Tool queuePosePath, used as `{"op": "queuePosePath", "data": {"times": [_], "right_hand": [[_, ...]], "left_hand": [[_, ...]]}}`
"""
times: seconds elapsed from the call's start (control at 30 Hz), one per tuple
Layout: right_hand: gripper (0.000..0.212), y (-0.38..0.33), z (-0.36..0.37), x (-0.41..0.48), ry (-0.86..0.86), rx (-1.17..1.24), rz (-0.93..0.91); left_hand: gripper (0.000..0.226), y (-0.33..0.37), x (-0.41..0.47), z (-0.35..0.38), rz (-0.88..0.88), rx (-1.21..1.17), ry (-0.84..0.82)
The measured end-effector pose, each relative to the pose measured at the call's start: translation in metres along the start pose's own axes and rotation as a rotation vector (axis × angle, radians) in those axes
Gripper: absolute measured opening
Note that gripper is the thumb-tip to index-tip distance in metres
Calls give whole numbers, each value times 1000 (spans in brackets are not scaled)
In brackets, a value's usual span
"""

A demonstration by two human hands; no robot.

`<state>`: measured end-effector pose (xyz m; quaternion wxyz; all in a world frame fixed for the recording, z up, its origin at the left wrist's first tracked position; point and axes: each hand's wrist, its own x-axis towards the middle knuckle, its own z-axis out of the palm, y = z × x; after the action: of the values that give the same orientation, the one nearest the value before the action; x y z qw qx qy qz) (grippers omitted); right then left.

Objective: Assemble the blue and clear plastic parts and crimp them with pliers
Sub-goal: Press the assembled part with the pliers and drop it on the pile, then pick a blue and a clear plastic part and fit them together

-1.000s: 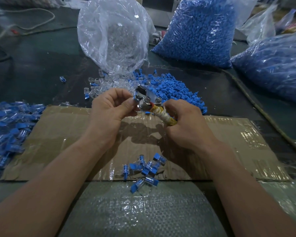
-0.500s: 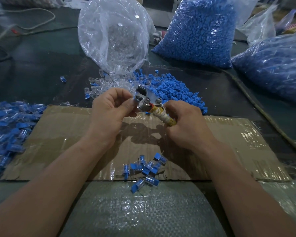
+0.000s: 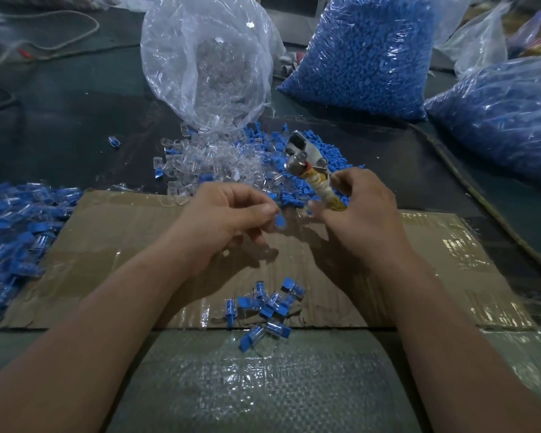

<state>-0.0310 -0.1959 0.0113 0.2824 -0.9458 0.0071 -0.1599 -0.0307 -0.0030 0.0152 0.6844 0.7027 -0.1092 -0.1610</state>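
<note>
Left hand (image 3: pixel 228 220) is over the cardboard (image 3: pixel 107 245), fingers curled, pinching a blue part (image 3: pixel 280 220) at the fingertips. It may have a clear piece on it, too blurred to tell. Right hand (image 3: pixel 363 220), just beside, grips the pliers (image 3: pixel 303 157) by the handle, head tilted up-left. A heap of parts (image 3: pixel 269 304) lies at the cardboard's near edge.

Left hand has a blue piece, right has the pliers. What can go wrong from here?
1. The left hand pinches the blue piece at the fingertips only; it could slip and land in the small pile of assembled pieces nearby.
2. The right hand holds the pliers by the wrapped handle, head tilted up; that grip may wobble.
3. Part of that pile lies past the cardboard edge and could be swept off.
</note>
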Motion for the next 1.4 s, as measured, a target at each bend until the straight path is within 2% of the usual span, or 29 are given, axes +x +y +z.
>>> {"op": "queuePosePath", "data": {"times": [0.2,0.37,0.47,0.53,0.63,0.73,0.8,0.87,0.97,1.07,1.23,1.4], "right_hand": [[53,9,-2,5,-20,-76,140],[71,13,1,9,-85,-203,211],[75,15,3,10,-117,-252,221],[76,15,3,10,-121,-261,229],[75,15,3,11,-128,-287,232],[75,15,3,10,-139,-310,220],[78,14,2,10,-153,-319,221],[83,13,1,10,-166,-333,228],[86,10,2,9,-162,-378,220],[84,10,2,8,-152,-394,210],[79,8,2,7,-79,-344,152],[44,-5,4,2,118,-114,-98]], "left_hand": [[1,2,-7,4,-16,54,-179],[3,0,-6,1,1,113,-364],[10,-2,-6,0,-29,111,-412],[19,-1,-6,0,-31,95,-350],[9,-2,-3,2,56,81,-67],[10,-9,6,0,214,384,317],[20,-10,9,-3,271,580,418],[36,-13,12,-5,295,746,343],[46,-18,14,-3,260,987,145],[50,-25,16,-5,191,1074,33],[46,-28,20,-6,157,1135,20],[40,-24,19,-6,265,1146,89]]}}
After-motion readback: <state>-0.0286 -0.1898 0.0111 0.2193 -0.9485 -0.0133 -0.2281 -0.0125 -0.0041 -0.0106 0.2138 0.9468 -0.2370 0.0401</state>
